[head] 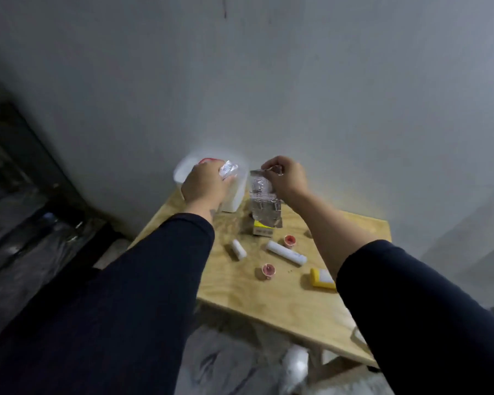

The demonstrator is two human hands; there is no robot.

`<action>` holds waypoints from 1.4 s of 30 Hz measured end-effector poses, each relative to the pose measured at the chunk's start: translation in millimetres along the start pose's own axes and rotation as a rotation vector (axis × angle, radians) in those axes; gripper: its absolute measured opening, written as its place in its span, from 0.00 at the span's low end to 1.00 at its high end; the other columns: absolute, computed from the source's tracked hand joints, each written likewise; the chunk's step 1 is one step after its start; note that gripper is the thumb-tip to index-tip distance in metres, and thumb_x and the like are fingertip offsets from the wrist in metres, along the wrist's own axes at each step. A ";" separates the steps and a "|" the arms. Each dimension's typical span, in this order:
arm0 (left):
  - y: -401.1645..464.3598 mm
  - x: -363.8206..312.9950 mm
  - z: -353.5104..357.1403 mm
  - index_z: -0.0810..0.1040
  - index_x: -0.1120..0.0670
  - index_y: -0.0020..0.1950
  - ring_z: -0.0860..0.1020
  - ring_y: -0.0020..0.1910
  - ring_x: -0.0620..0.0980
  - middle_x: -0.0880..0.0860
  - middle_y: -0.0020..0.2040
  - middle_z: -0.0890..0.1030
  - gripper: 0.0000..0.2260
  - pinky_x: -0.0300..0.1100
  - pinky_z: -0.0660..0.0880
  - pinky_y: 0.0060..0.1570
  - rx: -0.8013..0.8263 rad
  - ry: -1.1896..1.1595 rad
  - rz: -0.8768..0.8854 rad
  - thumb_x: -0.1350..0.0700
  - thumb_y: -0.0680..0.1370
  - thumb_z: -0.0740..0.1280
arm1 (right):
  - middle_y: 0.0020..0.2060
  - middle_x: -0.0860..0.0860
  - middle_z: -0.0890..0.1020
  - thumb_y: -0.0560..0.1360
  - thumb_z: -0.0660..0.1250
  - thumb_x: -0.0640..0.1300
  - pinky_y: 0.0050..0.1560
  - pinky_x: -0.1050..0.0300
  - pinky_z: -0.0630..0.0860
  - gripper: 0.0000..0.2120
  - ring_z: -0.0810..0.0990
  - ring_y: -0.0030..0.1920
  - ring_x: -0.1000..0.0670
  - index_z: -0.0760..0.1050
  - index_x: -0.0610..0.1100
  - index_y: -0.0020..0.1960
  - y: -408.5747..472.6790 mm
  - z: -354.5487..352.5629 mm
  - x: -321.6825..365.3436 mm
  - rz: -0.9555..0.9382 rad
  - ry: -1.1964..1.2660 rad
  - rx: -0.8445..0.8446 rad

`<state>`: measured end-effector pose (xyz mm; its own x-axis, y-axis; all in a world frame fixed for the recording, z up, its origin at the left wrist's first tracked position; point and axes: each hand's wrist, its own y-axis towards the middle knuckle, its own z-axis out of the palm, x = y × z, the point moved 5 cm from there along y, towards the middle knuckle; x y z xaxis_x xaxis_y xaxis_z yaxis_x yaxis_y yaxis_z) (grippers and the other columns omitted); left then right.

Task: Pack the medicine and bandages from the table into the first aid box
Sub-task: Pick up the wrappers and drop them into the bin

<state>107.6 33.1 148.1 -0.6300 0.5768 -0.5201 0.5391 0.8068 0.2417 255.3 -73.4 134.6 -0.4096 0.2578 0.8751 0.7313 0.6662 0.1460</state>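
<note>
Foil fills both your hands. Your left hand [204, 181] hovers over the white first aid box [234, 195] at the surface's [268, 303] far corner, fingers curled round a crumpled foil blister pack [228, 169]; something red [208, 161] shows in the box, but you cannot tell what. Your right hand [285, 173] pinches the top of a long foil strip [264, 201], hanging just right of the box. Under that strip stands one yellow-and-white carton [263, 228]. Nearer you than the box lie two white rolls [238, 249] [286, 252], two small red-topped cups [290, 240] [268, 270] and one yellow packet [322, 278].
</note>
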 end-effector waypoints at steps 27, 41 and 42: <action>-103.7 512.3 -148.7 0.76 0.65 0.41 0.72 0.39 0.54 0.59 0.37 0.75 0.11 0.40 0.58 0.34 -0.138 -0.119 -0.769 0.59 0.79 0.62 | 0.48 0.39 0.83 0.74 0.59 0.33 0.52 0.43 0.81 0.13 0.82 0.47 0.37 0.80 0.42 0.49 -108.5 560.9 123.4 0.013 -0.236 0.793; -81.9 711.9 -13.1 0.76 0.58 0.46 0.79 0.49 0.62 0.64 0.48 0.81 0.07 0.42 0.69 0.40 -0.003 -0.245 -1.055 0.57 0.80 0.62 | 0.43 0.43 0.82 0.76 0.59 0.37 0.42 0.47 0.81 0.13 0.81 0.42 0.41 0.76 0.46 0.57 -97.0 762.0 -1.7 0.139 -0.378 0.858; -84.0 723.7 -0.2 0.78 0.59 0.54 0.79 0.54 0.59 0.61 0.53 0.81 0.08 0.42 0.71 0.45 0.022 -0.261 -1.067 0.57 0.80 0.62 | 0.42 0.44 0.82 0.77 0.59 0.37 0.45 0.47 0.82 0.14 0.82 0.42 0.41 0.75 0.46 0.60 -99.2 771.9 -14.3 0.156 -0.392 0.896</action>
<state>-393.7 382.8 -248.4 -0.6420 -0.4630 -0.6111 -0.2007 0.8708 -0.4489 -232.3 397.0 -248.6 -0.6139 0.4934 0.6162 0.1758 0.8464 -0.5026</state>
